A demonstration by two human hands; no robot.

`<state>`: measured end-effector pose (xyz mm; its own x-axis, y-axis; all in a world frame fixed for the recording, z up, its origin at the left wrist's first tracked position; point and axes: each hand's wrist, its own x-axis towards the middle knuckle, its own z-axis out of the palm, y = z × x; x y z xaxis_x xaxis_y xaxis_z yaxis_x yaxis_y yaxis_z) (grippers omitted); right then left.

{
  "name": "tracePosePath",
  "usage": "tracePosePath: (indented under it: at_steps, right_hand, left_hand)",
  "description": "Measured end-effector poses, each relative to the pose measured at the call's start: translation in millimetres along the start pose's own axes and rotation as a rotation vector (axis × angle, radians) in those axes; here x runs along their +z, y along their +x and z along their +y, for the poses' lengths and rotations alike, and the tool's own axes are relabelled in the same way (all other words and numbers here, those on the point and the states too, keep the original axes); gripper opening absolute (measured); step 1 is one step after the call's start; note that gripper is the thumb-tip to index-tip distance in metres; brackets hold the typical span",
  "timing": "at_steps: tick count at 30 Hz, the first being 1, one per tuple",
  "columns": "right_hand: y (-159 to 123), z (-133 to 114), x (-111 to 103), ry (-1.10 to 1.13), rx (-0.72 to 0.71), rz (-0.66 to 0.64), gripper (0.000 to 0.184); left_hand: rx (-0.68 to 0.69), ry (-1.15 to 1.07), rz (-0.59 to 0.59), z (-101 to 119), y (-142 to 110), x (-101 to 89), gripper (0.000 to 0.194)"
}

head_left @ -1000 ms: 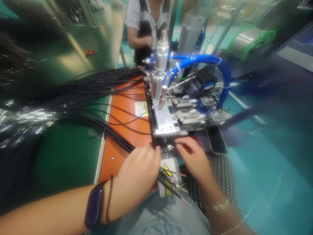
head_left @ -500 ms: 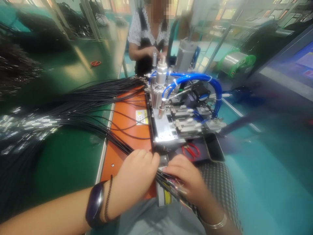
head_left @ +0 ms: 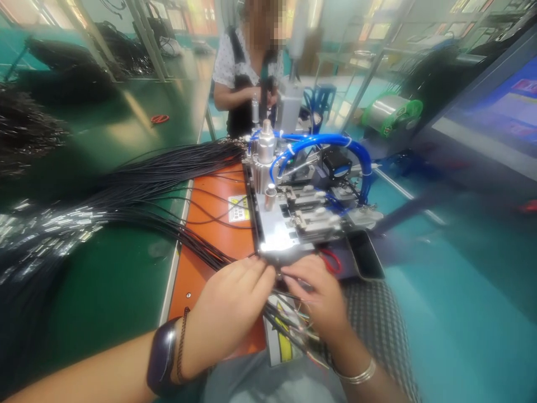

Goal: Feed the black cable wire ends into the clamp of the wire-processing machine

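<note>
My left hand (head_left: 235,305) is closed around a bundle of black cables (head_left: 203,249) at the front edge of the orange machine base (head_left: 210,218). The cables' free ends (head_left: 289,327), with thin coloured wires showing, hang out below that hand. Just to the right, my right hand (head_left: 321,294) has thumb and fingers pinched together, seemingly on one thin black cable in front of the machine's metal plate (head_left: 279,232). Its fingertips are close to my left fingers, and the cable's tip is too small to make out.
Blue air hoses (head_left: 323,139) arch over the machine. Right of it are a black tray (head_left: 364,254) and a red-handled tool (head_left: 331,260). More cables (head_left: 168,168) lie across the green table (head_left: 113,285). A person (head_left: 247,89) stands opposite; a green-rimmed spool (head_left: 390,115) is behind right.
My right hand has lifted off the wire ends toward the machine, fingertips now pinched near its front. My left hand stays on the bundle. The view has shifted slightly.
</note>
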<state>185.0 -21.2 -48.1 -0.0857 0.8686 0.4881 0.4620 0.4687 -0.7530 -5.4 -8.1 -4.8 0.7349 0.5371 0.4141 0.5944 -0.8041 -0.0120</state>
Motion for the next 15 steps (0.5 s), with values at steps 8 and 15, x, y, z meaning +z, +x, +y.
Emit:
tracePosePath:
  at_steps: [8, 15]
  right_hand:
    - [5.6, -5.7, -2.6, -0.025, -0.026, -0.141, 0.013]
    - [4.1, -10.5, -10.9, 0.002, 0.108, -0.054, 0.01]
  left_hand:
    - [-0.042, -0.127, -0.094, 6.0, 1.8, 6.8, 0.016]
    - [-0.047, -0.11, -0.181, -0.5, 2.1, 2.4, 0.039]
